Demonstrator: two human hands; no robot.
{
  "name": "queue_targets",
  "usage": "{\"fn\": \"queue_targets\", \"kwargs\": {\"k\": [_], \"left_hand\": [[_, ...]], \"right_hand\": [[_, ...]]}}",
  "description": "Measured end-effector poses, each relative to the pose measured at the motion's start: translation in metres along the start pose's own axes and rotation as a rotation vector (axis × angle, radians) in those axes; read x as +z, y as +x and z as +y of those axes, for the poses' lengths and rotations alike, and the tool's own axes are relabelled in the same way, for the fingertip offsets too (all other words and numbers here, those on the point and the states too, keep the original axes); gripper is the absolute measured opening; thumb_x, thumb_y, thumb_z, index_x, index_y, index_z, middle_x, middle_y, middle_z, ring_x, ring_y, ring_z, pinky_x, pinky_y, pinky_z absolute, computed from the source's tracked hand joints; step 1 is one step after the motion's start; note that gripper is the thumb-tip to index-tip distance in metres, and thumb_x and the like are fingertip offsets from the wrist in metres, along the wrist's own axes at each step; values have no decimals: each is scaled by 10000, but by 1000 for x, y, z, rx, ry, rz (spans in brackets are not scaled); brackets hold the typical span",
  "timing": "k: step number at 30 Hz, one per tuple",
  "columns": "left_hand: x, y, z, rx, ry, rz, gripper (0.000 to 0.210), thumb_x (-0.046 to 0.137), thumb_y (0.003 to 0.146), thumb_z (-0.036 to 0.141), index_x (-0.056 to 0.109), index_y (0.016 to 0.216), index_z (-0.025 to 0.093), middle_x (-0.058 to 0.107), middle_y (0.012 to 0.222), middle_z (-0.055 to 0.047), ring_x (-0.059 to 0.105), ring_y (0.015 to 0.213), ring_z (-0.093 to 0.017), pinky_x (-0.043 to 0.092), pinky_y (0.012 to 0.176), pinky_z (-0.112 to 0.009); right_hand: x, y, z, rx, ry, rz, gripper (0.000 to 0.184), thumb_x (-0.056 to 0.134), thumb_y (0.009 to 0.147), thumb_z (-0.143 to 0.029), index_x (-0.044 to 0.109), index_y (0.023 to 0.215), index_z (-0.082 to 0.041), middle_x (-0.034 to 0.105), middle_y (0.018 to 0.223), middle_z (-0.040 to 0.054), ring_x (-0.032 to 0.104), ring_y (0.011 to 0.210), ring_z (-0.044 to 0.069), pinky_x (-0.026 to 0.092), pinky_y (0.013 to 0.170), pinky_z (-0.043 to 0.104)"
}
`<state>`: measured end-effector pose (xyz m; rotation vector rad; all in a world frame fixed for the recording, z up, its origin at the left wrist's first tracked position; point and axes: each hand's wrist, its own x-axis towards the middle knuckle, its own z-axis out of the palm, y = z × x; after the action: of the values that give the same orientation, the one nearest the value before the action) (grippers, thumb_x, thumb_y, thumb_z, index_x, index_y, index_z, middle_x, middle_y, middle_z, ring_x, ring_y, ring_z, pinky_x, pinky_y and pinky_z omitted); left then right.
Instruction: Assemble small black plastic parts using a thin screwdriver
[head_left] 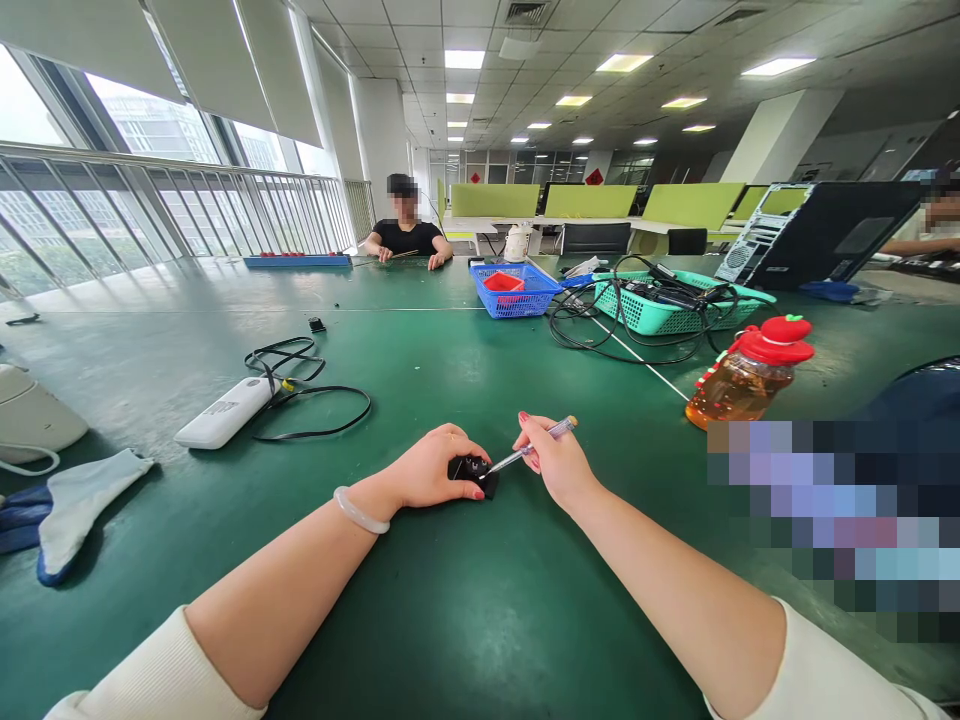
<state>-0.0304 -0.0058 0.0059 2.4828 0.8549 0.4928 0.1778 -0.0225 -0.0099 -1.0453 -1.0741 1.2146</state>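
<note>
My left hand (439, 467) grips a small black part (475, 472) with light marks on its upper face, keeping it on the green table (480, 620). Thumb and fingers close round its left side and hide some of it. In my right hand (556, 462) is a thin screwdriver-like tool (525, 452) with a metal shaft and a tan end. It slants down to the left, and its tip meets or nearly meets the black part; the exact contact is too small to tell.
Left of my hands lie a white power bank (225, 413), a black cable (311, 437) and a glove (86, 510). A red-lidded bottle (739, 385) stands to the right. Farther back are a blue basket (517, 300), a green basket (652, 318) of cables and a seated person (405, 235).
</note>
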Motion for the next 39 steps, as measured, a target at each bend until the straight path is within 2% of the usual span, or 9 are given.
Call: {"fn": "queue_targets", "kwargs": {"k": [7,13,16,23,27,33,39], "left_hand": [[1,1,-2,0,1,1,426,730,757,504,677,1112,274,698,995,-32,551,1035,-232,453,932,-358],[2,3,0,-89,42,43,407,736,761,461,680,1120,275,703,1011,-45,560,1040,-246,452,938,-379],[1,3,1,-142,60,72,385,735,762,426,684,1111,271,706,997,-49,564,1046,-255,463,927,-386],[1,4,1,-187,89,112,381,728,755,413,684,1105,269,707,989,-43,576,1022,-260,482,910,-400],[2,4,1,-181,97,118,368,726,758,410,685,1096,269,706,981,-39,582,1015,-257,483,908,-393],[1,4,0,-201,110,118,363,723,762,418,688,1086,258,707,980,-46,584,1003,-257,483,902,-391],[2,4,0,-230,125,142,364,715,769,432,688,1093,270,722,998,-35,571,1039,-269,475,929,-415]], "right_hand": [[0,1,0,9,51,44,507,716,682,-589,525,462,-174,376,422,-47,292,382,49,215,395,225],[-3,3,1,-37,22,88,500,696,709,-587,513,482,-181,381,444,-45,301,405,60,218,405,232],[-4,1,1,-79,-64,60,494,660,757,-598,517,517,-191,358,443,-51,320,420,78,232,417,244],[-6,-2,2,-221,-261,19,507,566,832,-636,536,570,-204,405,504,-31,366,481,109,275,475,268],[-5,-3,-2,-200,-266,-10,507,569,817,-657,535,585,-208,409,496,-34,366,476,113,280,477,269],[-8,-2,-2,-171,-266,-117,434,611,830,-567,513,606,-208,449,523,-39,421,548,122,344,571,273],[-11,-5,-6,-236,-353,-137,423,568,850,-566,540,626,-208,432,528,-38,380,520,121,304,527,271]]}}
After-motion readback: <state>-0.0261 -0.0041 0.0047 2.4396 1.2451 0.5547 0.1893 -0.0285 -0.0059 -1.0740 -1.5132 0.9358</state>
